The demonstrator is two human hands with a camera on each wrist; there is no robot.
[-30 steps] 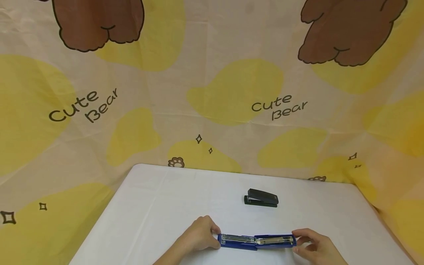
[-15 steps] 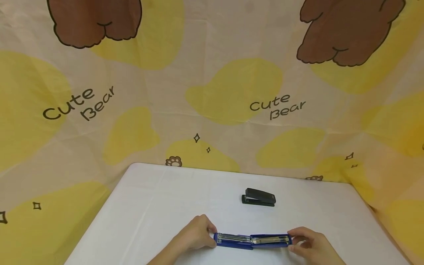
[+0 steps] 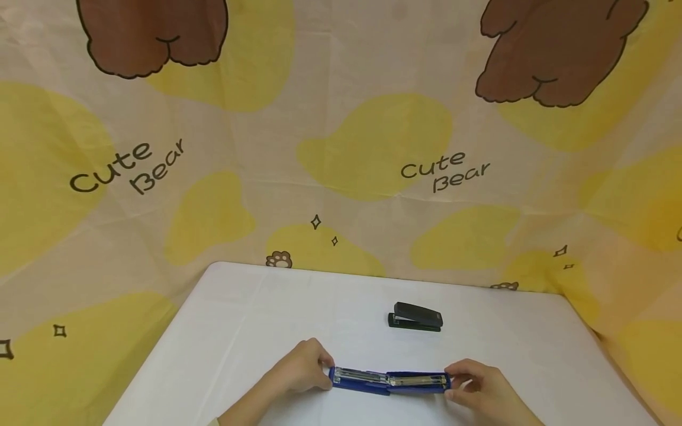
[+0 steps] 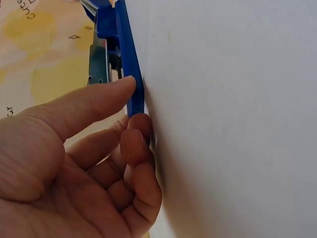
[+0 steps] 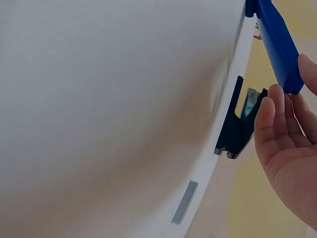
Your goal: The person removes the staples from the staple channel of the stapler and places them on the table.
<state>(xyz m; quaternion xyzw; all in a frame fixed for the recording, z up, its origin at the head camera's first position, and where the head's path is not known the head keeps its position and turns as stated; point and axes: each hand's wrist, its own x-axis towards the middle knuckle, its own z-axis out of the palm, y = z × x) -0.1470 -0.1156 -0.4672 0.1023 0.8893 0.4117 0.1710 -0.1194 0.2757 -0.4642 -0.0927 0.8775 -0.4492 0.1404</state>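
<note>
A blue stapler (image 3: 391,381) is spread wide open near the front of the table, its metal insides facing up. My left hand (image 3: 301,368) pinches its left end, the base, between thumb and fingers. In the left wrist view the blue base (image 4: 130,59) lies along the white tabletop, the thumb on its edge. At the other end my right hand (image 3: 482,384) pinches the tip of the swung-back top arm. The right wrist view shows that blue arm (image 5: 280,47) slanting away from the tabletop, with thumb and fingertips at its end.
A black stapler (image 3: 415,317) stands behind the blue one on the white table (image 3: 256,331). A grey strip like a row of staples (image 5: 184,202) lies on the tabletop in the right wrist view. A patterned yellow cloth (image 3: 373,148) hangs behind the table.
Both hands and the blue stapler have shifted to the left and slightly away from the front edge. The grips look the same. The head view has turned slightly.
</note>
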